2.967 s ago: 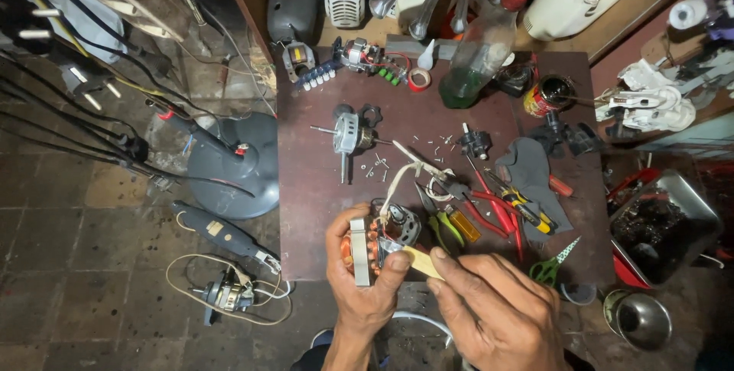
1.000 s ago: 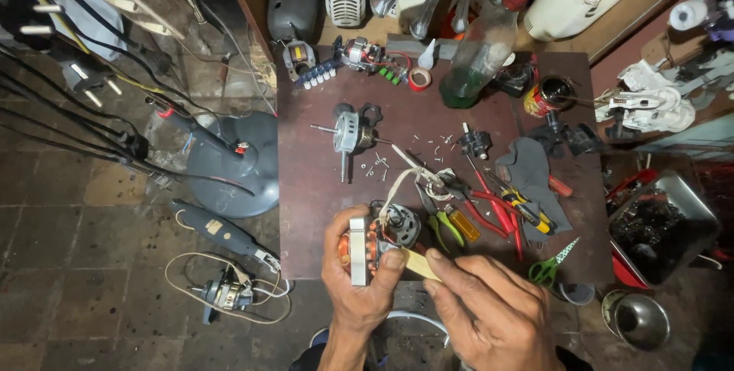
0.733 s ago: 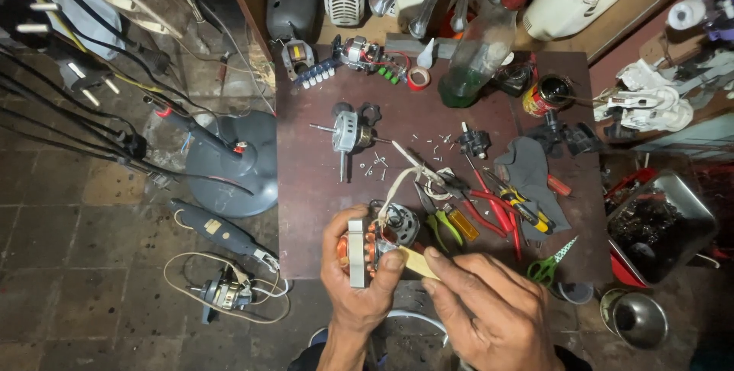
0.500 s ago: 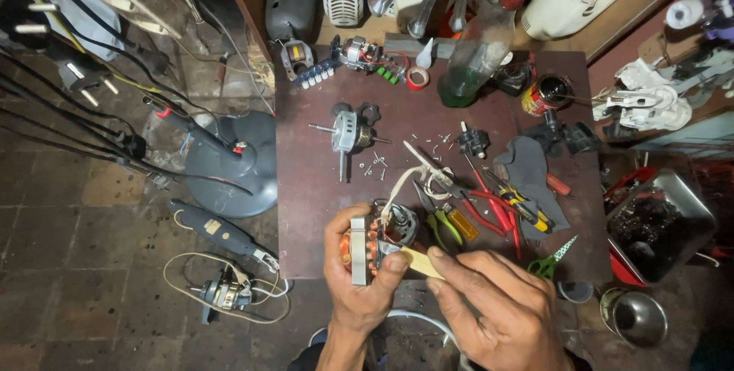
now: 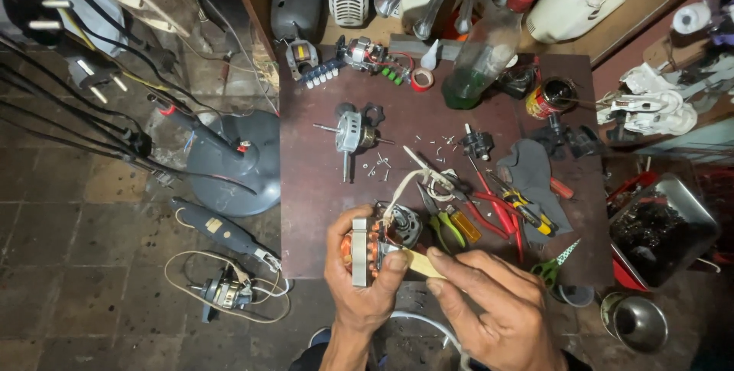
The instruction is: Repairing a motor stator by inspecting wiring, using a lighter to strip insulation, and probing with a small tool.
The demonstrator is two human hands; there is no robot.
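- Head view: brown table (image 5: 321, 187) carrying a green-tinted bottle (image 5: 482, 54), a small motor (image 5: 350, 132) and pliers (image 5: 501, 207).
- Left hand (image 5: 359, 283) closing around a copper-wound motor core (image 5: 367, 245), holding it over the table's near edge.
- Right hand (image 5: 497, 310) pinching a pale flat stick (image 5: 419, 264), pressing its tip against the core.

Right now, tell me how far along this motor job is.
Done: the motor is stripped, its rotor with shaft and loose screws lying apart on the table. In hand: the left hand grips the copper-wound stator while the right hand holds a flat tan strip against the windings. Left: the parts remain unassembled, and pliers lie out.
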